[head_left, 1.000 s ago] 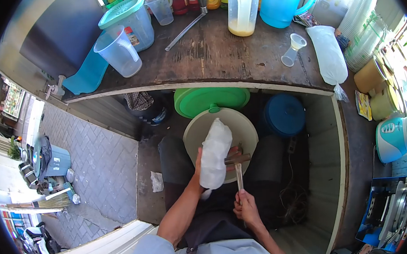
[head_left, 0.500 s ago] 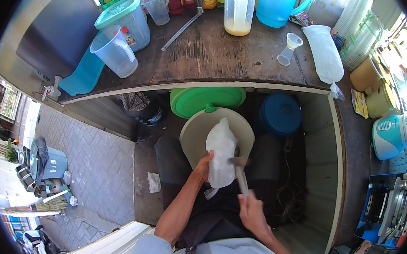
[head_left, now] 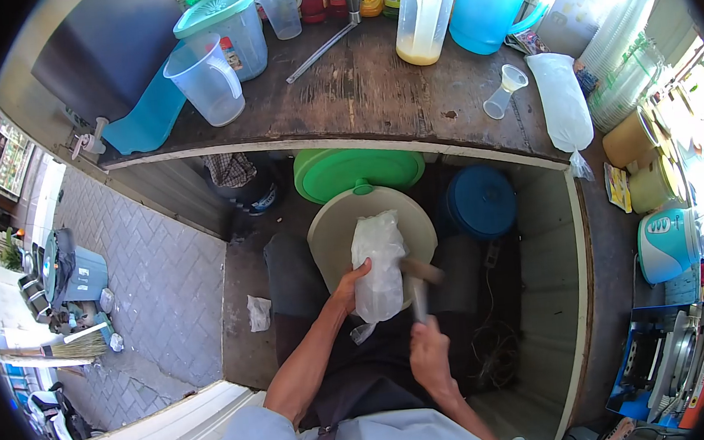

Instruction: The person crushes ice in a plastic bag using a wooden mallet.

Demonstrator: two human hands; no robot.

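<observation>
My left hand [head_left: 347, 291] grips the side of a clear plastic bag of ice [head_left: 378, 259], its thumb lying across the front. The bag stands tilted over a cream bucket [head_left: 325, 226], with its twisted end low toward my lap. In my right hand [head_left: 431, 356] is the handle of a hammer [head_left: 420, 271]. The hammer head is smeared by motion and lies close to the bag's right side; whether it touches cannot be made out. A green lid [head_left: 356, 168] leans behind the bucket.
Above is a wooden counter [head_left: 342, 88] with a clear jug [head_left: 207, 82], a blue pitcher [head_left: 488, 2], a small measuring cup [head_left: 498, 102] and another filled bag [head_left: 560, 104]. A blue lidded container [head_left: 483, 201] stands right of the bucket. A stove [head_left: 669, 360] is at lower right.
The hammer head has shifted slightly right and is more blurred. The bag has turned a little and sits slightly lower, still in my left hand. The whole view has shifted slightly.
</observation>
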